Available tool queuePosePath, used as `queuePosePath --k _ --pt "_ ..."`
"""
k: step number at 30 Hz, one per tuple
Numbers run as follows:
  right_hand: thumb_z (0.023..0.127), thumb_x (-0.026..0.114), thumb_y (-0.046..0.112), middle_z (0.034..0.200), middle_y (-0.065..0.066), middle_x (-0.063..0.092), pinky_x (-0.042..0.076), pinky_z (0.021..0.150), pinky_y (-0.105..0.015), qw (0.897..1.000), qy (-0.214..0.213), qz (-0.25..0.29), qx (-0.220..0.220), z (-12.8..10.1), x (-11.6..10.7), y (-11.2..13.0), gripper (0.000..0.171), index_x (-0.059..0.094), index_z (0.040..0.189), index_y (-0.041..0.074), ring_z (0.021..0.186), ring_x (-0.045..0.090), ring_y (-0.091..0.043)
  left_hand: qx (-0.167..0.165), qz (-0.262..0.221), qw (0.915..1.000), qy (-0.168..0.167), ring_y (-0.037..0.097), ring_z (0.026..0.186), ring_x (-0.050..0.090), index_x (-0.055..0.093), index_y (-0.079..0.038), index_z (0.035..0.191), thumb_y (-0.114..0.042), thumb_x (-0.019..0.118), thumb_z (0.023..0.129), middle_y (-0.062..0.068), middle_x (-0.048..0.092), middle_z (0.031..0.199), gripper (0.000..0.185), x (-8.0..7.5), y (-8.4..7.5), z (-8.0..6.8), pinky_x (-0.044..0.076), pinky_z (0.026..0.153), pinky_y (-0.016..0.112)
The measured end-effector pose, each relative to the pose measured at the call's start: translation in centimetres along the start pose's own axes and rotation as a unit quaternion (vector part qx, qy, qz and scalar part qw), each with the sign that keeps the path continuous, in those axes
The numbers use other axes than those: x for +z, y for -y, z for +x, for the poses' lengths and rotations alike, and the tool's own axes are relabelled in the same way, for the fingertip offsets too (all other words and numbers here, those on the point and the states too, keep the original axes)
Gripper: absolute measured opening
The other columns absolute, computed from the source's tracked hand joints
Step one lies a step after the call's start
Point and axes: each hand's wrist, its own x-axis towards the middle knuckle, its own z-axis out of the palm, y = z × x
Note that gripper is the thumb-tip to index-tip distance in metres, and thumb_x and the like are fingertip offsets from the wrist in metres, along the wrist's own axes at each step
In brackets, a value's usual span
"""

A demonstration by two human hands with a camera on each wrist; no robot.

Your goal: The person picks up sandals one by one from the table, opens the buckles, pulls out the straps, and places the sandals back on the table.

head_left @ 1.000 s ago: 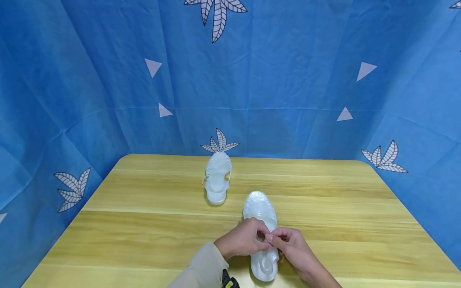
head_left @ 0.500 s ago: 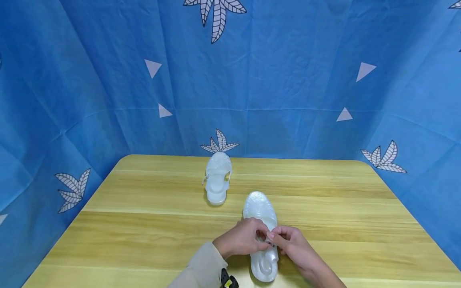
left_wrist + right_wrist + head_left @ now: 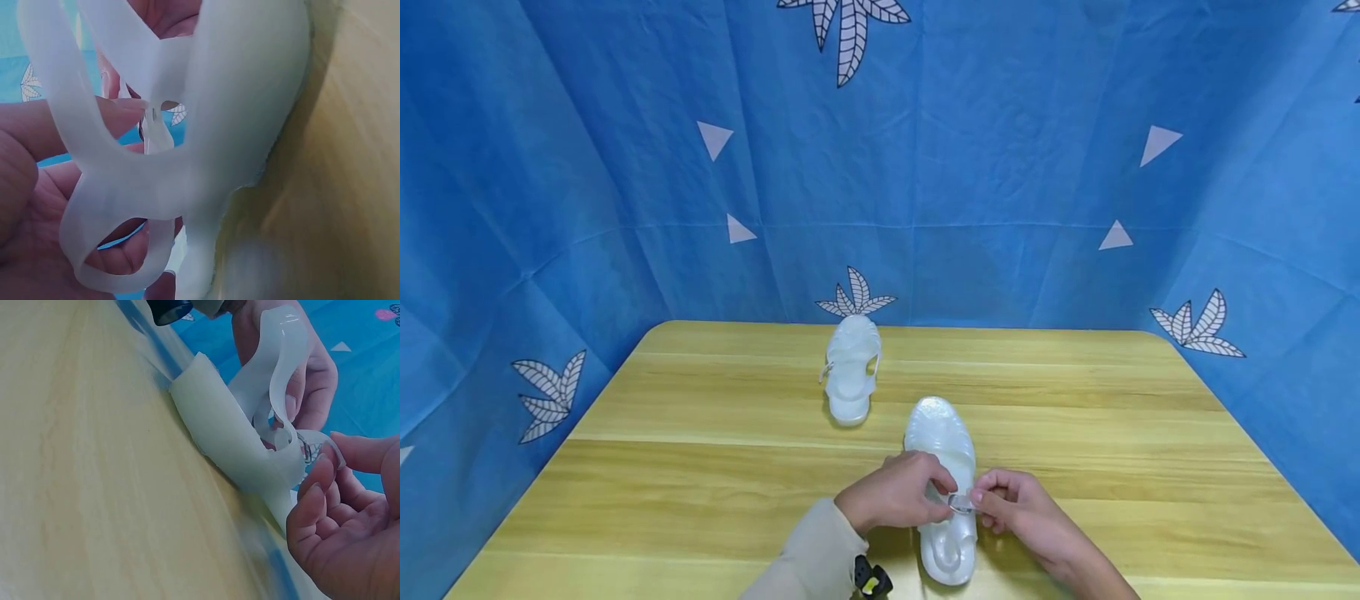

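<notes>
A translucent white sandal [image 3: 937,427] lies on the table, toe pointing away. Across its ankle strap, my left hand [image 3: 897,492] pinches the sandal near a metal buckle [image 3: 960,503]. From the right side, my right hand [image 3: 1021,510] pinches the strap's free end [image 3: 336,451] between thumb and fingers. In the right wrist view the strap runs from the buckle to the right fingertips in a curve. The sandal's side straps [image 3: 119,187] partly hide the left fingers in the left wrist view. A second white sandal [image 3: 852,379] sits farther back, its strap hanging loose at the left.
The wooden table [image 3: 715,467] has rounded far corners. A blue patterned cloth [image 3: 970,167] hangs behind it and along both sides. A black wrist-worn device [image 3: 872,577] shows below the left sleeve [image 3: 816,550].
My right hand has shifted slightly right, away from the left hand, with the strap end, so the buckle shows between them. My left hand has barely moved, and both sandals lie where they were.
</notes>
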Motion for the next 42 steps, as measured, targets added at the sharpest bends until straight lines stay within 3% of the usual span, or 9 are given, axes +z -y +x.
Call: queuePosePath --k 13,18,24,31,42 --pt "0.092 0.059 0.015 0.081 -0.002 0.054 0.047 0.059 -0.022 1.000 0.000 0.005 0.014 -0.8 -0.1 -0.6 0.027 0.055 0.103 -0.009 0.068 0.051 -0.010 -0.004 -0.007 0.9998 -0.017 -0.001 0.092 0.052 0.074 -0.017 0.092 -0.021 0.074 0.080 -0.015 0.064 0.093 0.013 0.0 0.2 -0.2 0.038 0.088 0.033" --pt "0.092 0.058 0.016 0.081 -0.001 0.053 0.046 0.059 -0.022 1.000 -0.002 0.007 0.021 -0.9 -0.1 -0.9 0.022 0.055 0.101 -0.004 0.067 0.050 -0.010 -0.002 -0.009 0.9998 -0.017 0.000 0.089 0.051 0.076 -0.018 0.091 -0.023 0.073 0.080 -0.015 0.062 0.091 0.012 -0.1 0.2 -0.3 0.037 0.087 0.033" --pt "0.092 0.055 0.014 0.079 0.001 0.052 0.044 0.058 -0.021 0.999 -0.009 0.036 0.033 -0.8 0.1 -1.0 0.013 0.055 0.095 0.001 0.067 0.048 -0.009 0.040 -0.081 0.9959 -0.009 0.001 0.086 0.054 0.075 -0.010 0.097 -0.014 0.071 0.083 -0.010 0.062 0.090 0.015 -0.1 0.6 -0.2 0.045 0.080 0.018" --pt "0.093 0.054 0.014 0.077 0.003 0.051 0.041 0.057 -0.020 0.997 -0.001 0.068 0.025 -0.8 0.2 -1.1 0.010 0.054 0.095 0.004 0.064 0.046 -0.007 0.060 -0.160 0.9846 -0.038 0.000 0.083 0.054 0.075 -0.005 0.092 -0.009 0.071 0.083 -0.008 0.061 0.086 0.011 0.6 0.8 0.0 0.047 0.078 0.019" --pt "0.093 0.055 0.014 0.074 0.005 0.051 0.040 0.056 -0.020 0.997 -0.005 0.073 0.023 -0.8 0.2 -1.3 0.010 0.056 0.094 0.005 0.062 0.046 -0.007 0.081 -0.164 0.9812 -0.060 0.003 0.083 0.056 0.076 -0.007 0.090 -0.013 0.072 0.083 -0.008 0.061 0.084 0.010 1.0 0.7 0.3 0.047 0.077 0.020"
